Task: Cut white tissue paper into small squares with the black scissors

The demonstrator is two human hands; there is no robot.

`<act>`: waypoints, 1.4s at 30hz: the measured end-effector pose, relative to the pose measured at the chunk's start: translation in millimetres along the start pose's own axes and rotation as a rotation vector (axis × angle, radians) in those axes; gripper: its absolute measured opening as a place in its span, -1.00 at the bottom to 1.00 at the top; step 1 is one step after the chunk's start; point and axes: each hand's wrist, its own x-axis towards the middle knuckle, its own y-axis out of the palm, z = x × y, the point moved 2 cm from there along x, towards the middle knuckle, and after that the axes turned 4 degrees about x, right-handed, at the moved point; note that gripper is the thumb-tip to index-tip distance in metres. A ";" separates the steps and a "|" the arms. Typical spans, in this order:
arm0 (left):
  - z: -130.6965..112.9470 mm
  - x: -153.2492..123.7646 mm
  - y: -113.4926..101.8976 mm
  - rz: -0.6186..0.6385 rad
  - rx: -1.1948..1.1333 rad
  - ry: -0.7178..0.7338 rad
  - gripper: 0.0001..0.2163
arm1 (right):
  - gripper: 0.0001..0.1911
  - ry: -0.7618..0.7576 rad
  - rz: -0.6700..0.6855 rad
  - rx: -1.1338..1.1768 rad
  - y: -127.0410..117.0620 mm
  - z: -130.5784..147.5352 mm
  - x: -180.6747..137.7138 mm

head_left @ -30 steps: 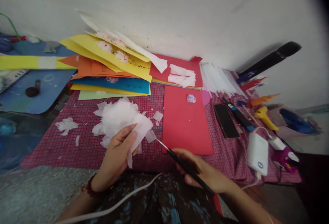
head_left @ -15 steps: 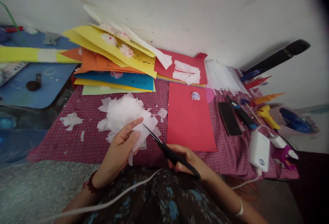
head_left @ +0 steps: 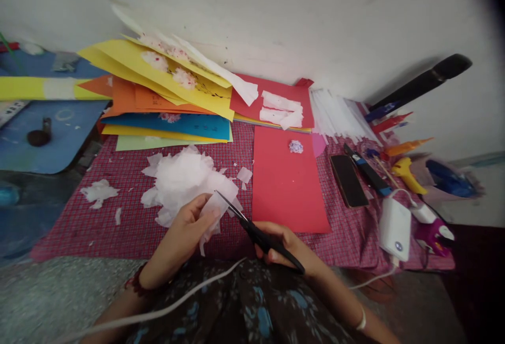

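Between the thumb and fingers of my left hand (head_left: 185, 228) is a thin white piece of tissue paper (head_left: 213, 208), part of it hanging below. My right hand (head_left: 282, 244) is wrapped round the black handles of a pair of scissors (head_left: 252, 228). The blades point up and left, with their tips at the upper edge of the held paper; they look almost closed. Just beyond my left hand lies a heap of white tissue pieces (head_left: 181, 173). A red paper sheet (head_left: 290, 186) lies right of the heap, with a small purple-and-white crumpled ball (head_left: 295, 146) on it.
Coloured folders with paper flowers (head_left: 165, 99) are stacked against the wall. White strips (head_left: 281, 108) lie on red card. At right are a phone (head_left: 349, 181), a box cutter (head_left: 369, 170), a white power bank (head_left: 395, 228) and a yellow glue gun (head_left: 408, 174). A white cable (head_left: 177, 302) crosses my lap.
The held paper has shifted, and my left fingers are now folded further round it. The scissor tips have moved slightly left onto the paper's edge. The whole view has shifted a little.
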 end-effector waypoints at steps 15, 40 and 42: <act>-3.5 6.0 9.2 0.108 0.151 0.052 -0.82 | -0.17 -0.006 0.070 0.060 -14.3 3.7 -2.6; -17.3 5.0 12.3 -0.065 0.293 0.177 -0.84 | -0.17 0.002 0.048 0.070 -8.8 3.7 1.7; -17.5 4.5 12.2 -0.067 0.298 0.177 -0.83 | -0.16 0.006 0.041 0.067 -8.5 4.1 1.6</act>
